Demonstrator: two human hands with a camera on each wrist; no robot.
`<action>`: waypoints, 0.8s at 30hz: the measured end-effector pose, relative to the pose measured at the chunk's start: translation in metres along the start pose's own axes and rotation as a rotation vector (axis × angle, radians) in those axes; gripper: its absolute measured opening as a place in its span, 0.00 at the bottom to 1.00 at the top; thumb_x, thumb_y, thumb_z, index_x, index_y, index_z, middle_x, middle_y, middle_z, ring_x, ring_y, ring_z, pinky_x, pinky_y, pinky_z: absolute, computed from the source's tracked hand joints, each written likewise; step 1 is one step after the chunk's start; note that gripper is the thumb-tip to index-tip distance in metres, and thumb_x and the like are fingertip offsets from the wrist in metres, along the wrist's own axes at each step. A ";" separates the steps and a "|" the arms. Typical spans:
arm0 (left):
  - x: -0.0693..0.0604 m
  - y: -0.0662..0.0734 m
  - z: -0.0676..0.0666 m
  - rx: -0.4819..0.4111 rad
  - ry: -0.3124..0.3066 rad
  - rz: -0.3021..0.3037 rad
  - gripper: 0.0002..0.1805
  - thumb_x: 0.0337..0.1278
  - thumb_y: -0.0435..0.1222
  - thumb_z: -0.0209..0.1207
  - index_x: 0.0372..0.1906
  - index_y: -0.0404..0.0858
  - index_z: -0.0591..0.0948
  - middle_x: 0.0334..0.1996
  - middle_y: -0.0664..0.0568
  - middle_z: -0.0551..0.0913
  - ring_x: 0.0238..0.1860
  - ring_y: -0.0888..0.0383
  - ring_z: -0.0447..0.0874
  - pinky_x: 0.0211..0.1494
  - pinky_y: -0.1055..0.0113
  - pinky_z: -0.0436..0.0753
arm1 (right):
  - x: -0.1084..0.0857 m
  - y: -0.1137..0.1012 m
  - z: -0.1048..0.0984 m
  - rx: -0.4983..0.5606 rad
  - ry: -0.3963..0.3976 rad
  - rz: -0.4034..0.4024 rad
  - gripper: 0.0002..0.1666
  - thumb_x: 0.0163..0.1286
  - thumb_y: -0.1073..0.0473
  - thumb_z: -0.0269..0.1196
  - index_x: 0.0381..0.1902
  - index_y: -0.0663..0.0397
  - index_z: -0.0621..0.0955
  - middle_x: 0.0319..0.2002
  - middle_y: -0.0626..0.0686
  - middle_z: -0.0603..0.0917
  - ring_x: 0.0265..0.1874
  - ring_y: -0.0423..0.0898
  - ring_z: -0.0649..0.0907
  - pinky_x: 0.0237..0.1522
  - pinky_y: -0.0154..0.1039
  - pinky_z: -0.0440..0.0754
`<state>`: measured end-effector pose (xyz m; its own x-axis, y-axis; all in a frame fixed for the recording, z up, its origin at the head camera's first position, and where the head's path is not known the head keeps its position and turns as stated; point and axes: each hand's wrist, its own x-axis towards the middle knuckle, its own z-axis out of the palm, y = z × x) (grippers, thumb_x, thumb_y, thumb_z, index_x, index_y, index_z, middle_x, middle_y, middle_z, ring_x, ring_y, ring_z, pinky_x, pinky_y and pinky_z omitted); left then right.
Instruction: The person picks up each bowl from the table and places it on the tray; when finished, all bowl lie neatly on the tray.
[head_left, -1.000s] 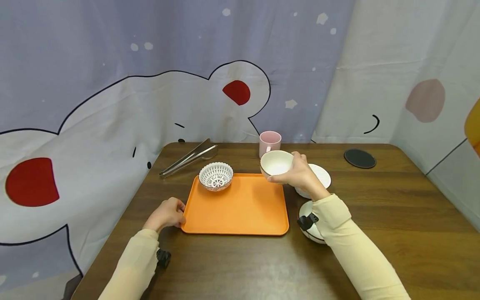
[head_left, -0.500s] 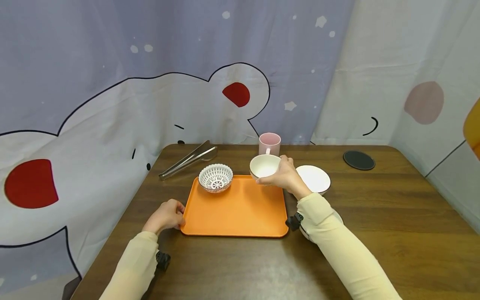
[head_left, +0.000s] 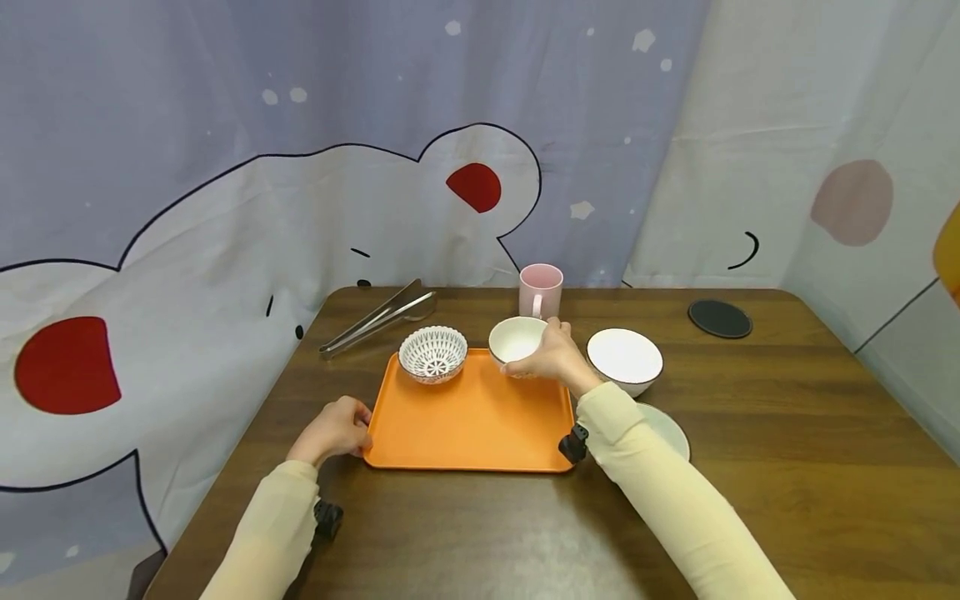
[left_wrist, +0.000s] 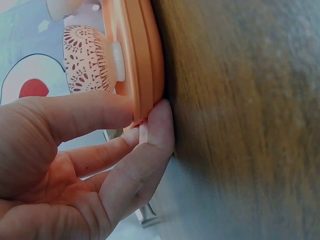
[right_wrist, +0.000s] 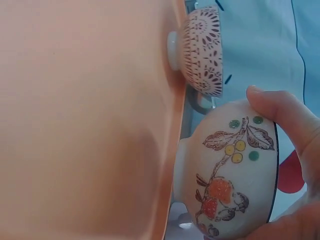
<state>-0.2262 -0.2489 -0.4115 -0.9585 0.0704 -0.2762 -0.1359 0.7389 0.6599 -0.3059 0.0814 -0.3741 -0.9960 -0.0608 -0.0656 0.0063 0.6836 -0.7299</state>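
My left hand (head_left: 335, 429) pinches the left edge of the orange tray (head_left: 472, 425), thumb on top and fingers under the rim in the left wrist view. With my right hand (head_left: 553, 360) I grip the rim of a white bowl (head_left: 517, 340) at the tray's back right. In the right wrist view that bowl (right_wrist: 230, 170) shows a painted fruit and leaf pattern, its foot at the tray's surface; whether it touches is unclear. A patterned bowl (head_left: 432, 354) stands at the tray's back left corner.
Behind the tray stands a pink mug (head_left: 540, 287), and metal tongs (head_left: 378, 318) lie at the back left. Right of the tray are a white bowl (head_left: 625, 358) and another dish (head_left: 667, 429) partly behind my sleeve. A black disc (head_left: 720, 318) lies farther right.
My right hand has carried the white bowl leftward and down, from above the tray's back right corner to over its back part. The left hand and tray have stayed in place.
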 end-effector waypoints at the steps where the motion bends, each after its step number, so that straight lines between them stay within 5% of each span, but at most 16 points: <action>1: 0.000 0.000 0.000 0.001 -0.001 -0.001 0.17 0.39 0.22 0.61 0.41 0.23 0.76 0.23 0.45 0.80 0.22 0.56 0.81 0.31 0.62 0.86 | 0.001 0.000 0.001 0.001 -0.003 0.002 0.65 0.37 0.47 0.81 0.65 0.69 0.58 0.58 0.65 0.63 0.54 0.63 0.76 0.58 0.54 0.77; 24: 0.002 -0.002 0.000 0.000 -0.011 -0.018 0.17 0.41 0.22 0.62 0.42 0.23 0.76 0.26 0.44 0.80 0.24 0.56 0.80 0.32 0.62 0.86 | 0.012 0.007 0.020 -0.056 -0.032 0.056 0.68 0.40 0.46 0.80 0.67 0.70 0.55 0.59 0.68 0.61 0.56 0.64 0.74 0.59 0.54 0.76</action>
<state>-0.2280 -0.2506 -0.4135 -0.9532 0.0648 -0.2954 -0.1526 0.7402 0.6548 -0.3158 0.0709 -0.3937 -0.9909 -0.0438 -0.1272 0.0559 0.7262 -0.6852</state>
